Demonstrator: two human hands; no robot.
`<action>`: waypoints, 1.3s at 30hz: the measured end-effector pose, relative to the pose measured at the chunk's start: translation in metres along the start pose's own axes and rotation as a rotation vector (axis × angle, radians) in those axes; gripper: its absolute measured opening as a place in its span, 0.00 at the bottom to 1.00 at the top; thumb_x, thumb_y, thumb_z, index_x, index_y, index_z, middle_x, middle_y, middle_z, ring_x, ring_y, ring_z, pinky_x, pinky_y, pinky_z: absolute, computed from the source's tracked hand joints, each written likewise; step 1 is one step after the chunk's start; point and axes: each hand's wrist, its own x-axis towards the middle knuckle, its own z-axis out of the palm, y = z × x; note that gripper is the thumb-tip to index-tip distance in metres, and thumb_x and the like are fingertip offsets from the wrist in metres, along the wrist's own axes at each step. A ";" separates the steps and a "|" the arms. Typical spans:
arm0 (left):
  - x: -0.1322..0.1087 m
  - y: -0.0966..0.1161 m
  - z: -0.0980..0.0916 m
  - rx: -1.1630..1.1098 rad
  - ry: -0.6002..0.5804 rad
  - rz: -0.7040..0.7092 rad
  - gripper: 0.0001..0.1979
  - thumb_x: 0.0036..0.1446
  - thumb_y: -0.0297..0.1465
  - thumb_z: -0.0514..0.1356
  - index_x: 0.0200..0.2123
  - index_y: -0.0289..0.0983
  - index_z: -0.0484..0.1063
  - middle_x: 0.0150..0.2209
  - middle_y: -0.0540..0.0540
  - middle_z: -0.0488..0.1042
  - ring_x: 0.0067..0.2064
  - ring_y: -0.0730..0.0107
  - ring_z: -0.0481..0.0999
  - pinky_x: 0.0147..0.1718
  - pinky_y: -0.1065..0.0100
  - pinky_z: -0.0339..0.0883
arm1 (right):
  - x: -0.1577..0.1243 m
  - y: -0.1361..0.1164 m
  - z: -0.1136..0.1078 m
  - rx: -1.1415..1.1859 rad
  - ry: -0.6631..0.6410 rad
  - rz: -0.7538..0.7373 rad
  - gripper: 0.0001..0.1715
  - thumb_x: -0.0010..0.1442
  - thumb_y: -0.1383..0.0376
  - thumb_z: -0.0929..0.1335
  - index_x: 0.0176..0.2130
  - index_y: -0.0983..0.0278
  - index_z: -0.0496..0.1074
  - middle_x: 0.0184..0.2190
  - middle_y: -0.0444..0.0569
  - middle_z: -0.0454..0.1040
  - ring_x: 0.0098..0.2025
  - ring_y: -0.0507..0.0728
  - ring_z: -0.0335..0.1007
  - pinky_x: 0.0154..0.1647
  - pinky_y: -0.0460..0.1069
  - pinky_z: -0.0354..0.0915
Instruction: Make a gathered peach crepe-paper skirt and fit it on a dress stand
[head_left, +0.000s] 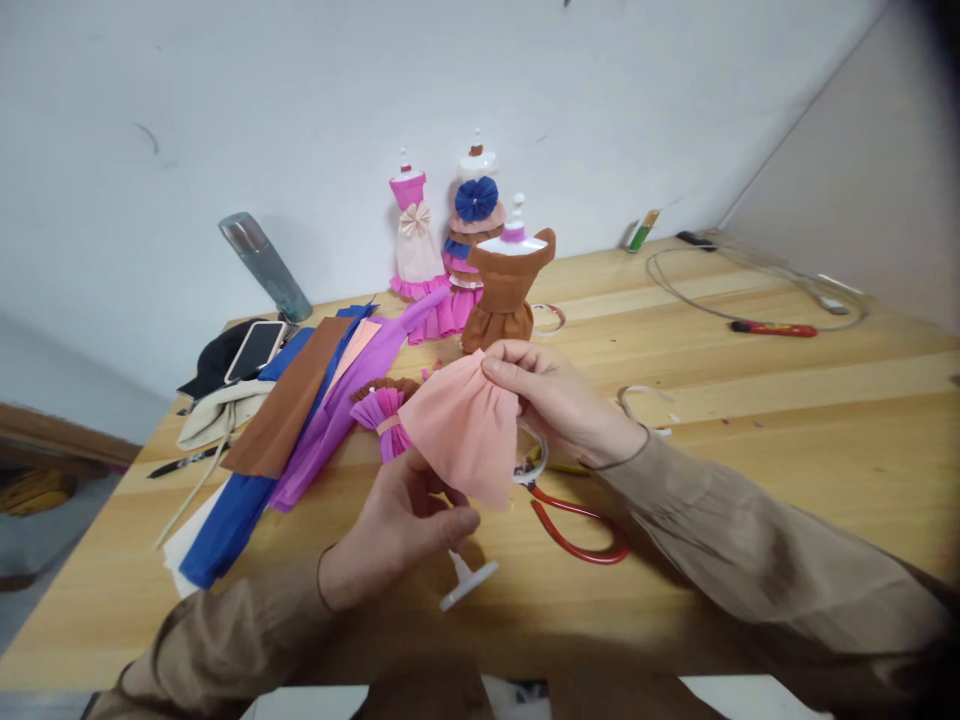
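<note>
Between my hands is a gathered pink piece (465, 425), flared like a small skirt. My right hand (551, 395) pinches its narrow top edge between thumb and fingers. Below it, my left hand (409, 520) has its fingers curled behind the lower edge of the pink piece, near a small mannequin whose white base (469, 585) sticks out tilted beneath the hand. What the left fingers grip is partly hidden. A purple bow (381, 420) with a pink band lies left of the pink piece. Red-handled scissors (581, 540) rest on the table by the right forearm.
Three dressed mannequins stand behind: brown (502, 285), pink-and-cream (416, 240) and layered (476, 210). Coloured strips (292, 400), a phone (255, 350), a cap and a leaning bottle (266, 265) are left. A cable (667, 285) and red-handled tool (776, 328) lie right on the wooden table (810, 430).
</note>
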 end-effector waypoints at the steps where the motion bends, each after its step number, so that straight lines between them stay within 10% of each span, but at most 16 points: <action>1: -0.001 -0.001 0.000 0.015 -0.034 -0.016 0.23 0.42 0.35 0.73 0.38 0.35 0.68 0.27 0.51 0.72 0.25 0.75 0.72 0.22 0.73 0.70 | 0.000 0.000 0.000 -0.011 0.012 -0.016 0.24 0.48 0.51 0.77 0.26 0.64 0.66 0.20 0.38 0.63 0.21 0.45 0.53 0.22 0.43 0.49; 19: -0.002 0.008 0.009 0.015 -0.038 -0.119 0.11 0.43 0.30 0.69 0.21 0.34 0.68 0.18 0.51 0.69 0.20 0.78 0.67 0.21 0.74 0.64 | -0.002 0.002 0.004 -0.157 0.051 -0.067 0.25 0.50 0.48 0.75 0.26 0.64 0.66 0.20 0.38 0.61 0.21 0.46 0.52 0.21 0.45 0.49; 30: 0.007 -0.001 -0.008 -0.186 -0.015 0.107 0.32 0.45 0.40 0.73 0.54 0.40 0.72 0.42 0.42 0.77 0.37 0.63 0.77 0.30 0.68 0.74 | -0.002 0.003 0.003 -0.248 0.012 -0.116 0.22 0.54 0.50 0.72 0.27 0.64 0.65 0.21 0.39 0.61 0.22 0.47 0.54 0.23 0.45 0.51; 34: 0.004 -0.004 -0.007 -0.321 -0.144 0.101 0.36 0.43 0.48 0.72 0.55 0.42 0.72 0.54 0.40 0.73 0.50 0.53 0.76 0.40 0.62 0.75 | -0.003 0.001 0.003 -0.305 0.039 -0.167 0.21 0.54 0.52 0.72 0.25 0.63 0.63 0.21 0.39 0.58 0.23 0.48 0.53 0.24 0.46 0.51; 39: 0.003 -0.007 -0.002 -0.299 0.099 0.043 0.22 0.46 0.37 0.73 0.44 0.38 0.77 0.42 0.43 0.79 0.37 0.65 0.77 0.32 0.69 0.71 | -0.003 0.001 0.002 -0.357 0.037 -0.203 0.18 0.55 0.55 0.71 0.25 0.63 0.64 0.22 0.39 0.58 0.25 0.48 0.53 0.26 0.46 0.51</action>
